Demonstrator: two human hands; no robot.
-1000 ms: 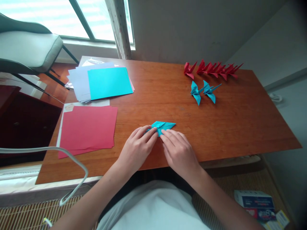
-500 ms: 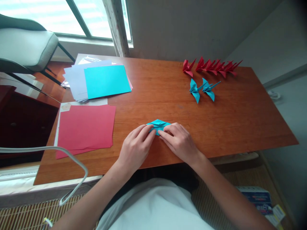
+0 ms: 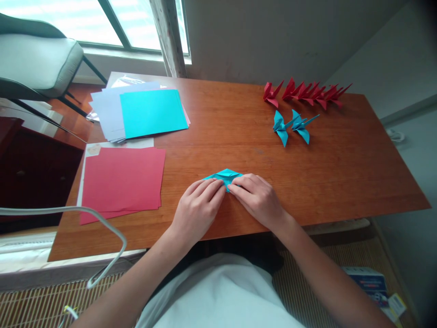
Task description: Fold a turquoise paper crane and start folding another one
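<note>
Flat, partly folded blue paper (image 3: pixel 223 175) on the wooden table's near middle.

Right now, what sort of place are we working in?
Probably a room at home, set up for paper folding: a wooden table by a window, red sheets and a blue sheet, finished red cranes and blue cranes, and a half-done fold.

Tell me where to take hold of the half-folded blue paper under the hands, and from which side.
Probably pinch the far edge of the folded blue paper, coming from the far side of the table. It lies flat, and the left hand and right hand press on its near edge, so only the far part and left tip show free.
</note>
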